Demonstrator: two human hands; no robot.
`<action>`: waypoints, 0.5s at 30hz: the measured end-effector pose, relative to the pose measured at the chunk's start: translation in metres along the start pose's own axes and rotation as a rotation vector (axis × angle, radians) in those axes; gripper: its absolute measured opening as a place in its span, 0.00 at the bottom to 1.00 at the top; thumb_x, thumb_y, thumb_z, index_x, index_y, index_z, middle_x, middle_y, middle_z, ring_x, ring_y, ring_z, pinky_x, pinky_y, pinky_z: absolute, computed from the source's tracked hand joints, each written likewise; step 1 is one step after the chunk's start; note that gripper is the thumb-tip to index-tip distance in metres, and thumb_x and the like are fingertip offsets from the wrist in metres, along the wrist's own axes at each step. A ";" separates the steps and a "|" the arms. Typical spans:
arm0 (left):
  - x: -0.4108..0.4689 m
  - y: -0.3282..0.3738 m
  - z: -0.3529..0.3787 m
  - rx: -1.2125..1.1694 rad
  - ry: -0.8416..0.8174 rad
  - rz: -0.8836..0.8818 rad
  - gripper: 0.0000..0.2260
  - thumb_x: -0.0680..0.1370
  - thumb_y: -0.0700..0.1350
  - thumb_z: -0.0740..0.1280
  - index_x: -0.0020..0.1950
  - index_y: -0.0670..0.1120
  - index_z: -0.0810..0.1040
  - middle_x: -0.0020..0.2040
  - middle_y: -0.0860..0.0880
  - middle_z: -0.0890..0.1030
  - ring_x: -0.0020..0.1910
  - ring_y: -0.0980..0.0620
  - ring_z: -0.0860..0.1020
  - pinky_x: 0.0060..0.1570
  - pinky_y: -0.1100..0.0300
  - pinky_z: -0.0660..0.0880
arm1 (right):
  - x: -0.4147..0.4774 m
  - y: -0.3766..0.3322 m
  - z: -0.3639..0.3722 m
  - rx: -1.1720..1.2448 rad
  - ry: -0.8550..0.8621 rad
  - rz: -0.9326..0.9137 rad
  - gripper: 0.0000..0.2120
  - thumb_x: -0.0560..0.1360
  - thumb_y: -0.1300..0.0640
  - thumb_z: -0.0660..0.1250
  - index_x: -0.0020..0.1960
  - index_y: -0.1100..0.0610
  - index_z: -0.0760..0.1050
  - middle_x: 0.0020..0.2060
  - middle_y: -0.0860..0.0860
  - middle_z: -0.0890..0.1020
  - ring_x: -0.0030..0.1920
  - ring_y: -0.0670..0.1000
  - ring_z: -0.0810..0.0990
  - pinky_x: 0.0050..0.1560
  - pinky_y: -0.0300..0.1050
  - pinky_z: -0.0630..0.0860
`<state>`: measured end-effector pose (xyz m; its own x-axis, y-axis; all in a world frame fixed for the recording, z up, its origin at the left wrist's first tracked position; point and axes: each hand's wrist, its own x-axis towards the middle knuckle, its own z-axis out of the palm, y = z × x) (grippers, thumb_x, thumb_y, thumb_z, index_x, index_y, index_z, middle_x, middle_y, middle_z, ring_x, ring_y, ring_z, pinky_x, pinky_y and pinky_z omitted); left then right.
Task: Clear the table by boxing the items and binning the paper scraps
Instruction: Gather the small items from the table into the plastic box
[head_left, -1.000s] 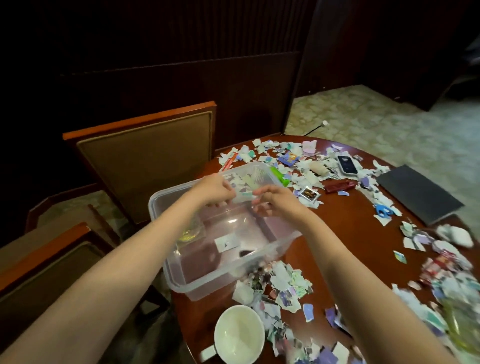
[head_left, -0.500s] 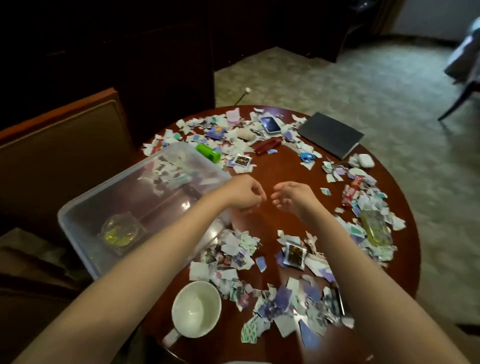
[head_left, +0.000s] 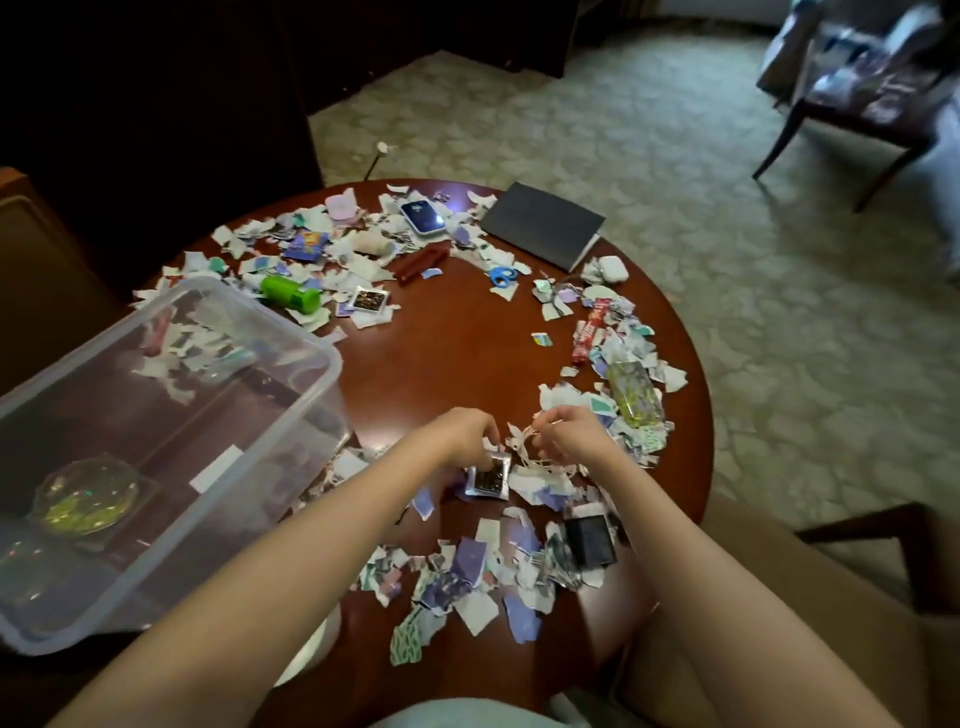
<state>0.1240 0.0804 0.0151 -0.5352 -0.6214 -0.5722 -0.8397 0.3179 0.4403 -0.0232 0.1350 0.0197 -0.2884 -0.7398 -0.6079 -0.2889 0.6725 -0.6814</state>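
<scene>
A pale carpet (head_left: 649, 130) with a cloudy pattern covered the floor, and on it, near the dark panelled wall (head_left: 156, 104), lay a small white plug (head_left: 383, 148) on a dark cord. At the far right stood a dark wooden chair (head_left: 857, 104) with a blurred heap on its seat. A tan padded chair back (head_left: 21, 249) in a wooden frame showed at the left edge, and another tan seat (head_left: 779, 597) filled the near right corner.
</scene>
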 end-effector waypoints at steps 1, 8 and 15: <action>0.004 0.001 0.005 0.024 -0.001 -0.006 0.17 0.75 0.42 0.68 0.64 0.47 0.73 0.63 0.45 0.73 0.59 0.47 0.74 0.55 0.56 0.72 | 0.000 0.005 -0.003 -0.054 0.006 -0.005 0.12 0.75 0.70 0.59 0.38 0.57 0.72 0.33 0.52 0.76 0.31 0.48 0.73 0.29 0.37 0.69; 0.025 -0.001 0.028 0.147 0.006 -0.024 0.22 0.72 0.44 0.72 0.65 0.49 0.70 0.65 0.45 0.70 0.64 0.44 0.69 0.57 0.53 0.70 | -0.002 0.021 -0.012 -0.794 -0.037 0.110 0.05 0.71 0.61 0.64 0.47 0.59 0.73 0.39 0.53 0.75 0.44 0.53 0.78 0.43 0.43 0.75; 0.031 0.000 0.037 0.028 0.104 -0.077 0.24 0.69 0.38 0.74 0.60 0.46 0.68 0.63 0.44 0.64 0.56 0.44 0.71 0.49 0.56 0.72 | -0.011 0.028 -0.007 -1.135 -0.303 0.248 0.29 0.70 0.39 0.68 0.63 0.56 0.71 0.58 0.53 0.76 0.58 0.55 0.77 0.57 0.48 0.75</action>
<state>0.1035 0.0876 -0.0284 -0.4579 -0.7153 -0.5278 -0.8810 0.2856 0.3772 -0.0349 0.1621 0.0096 -0.2671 -0.4601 -0.8467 -0.9397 0.3191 0.1231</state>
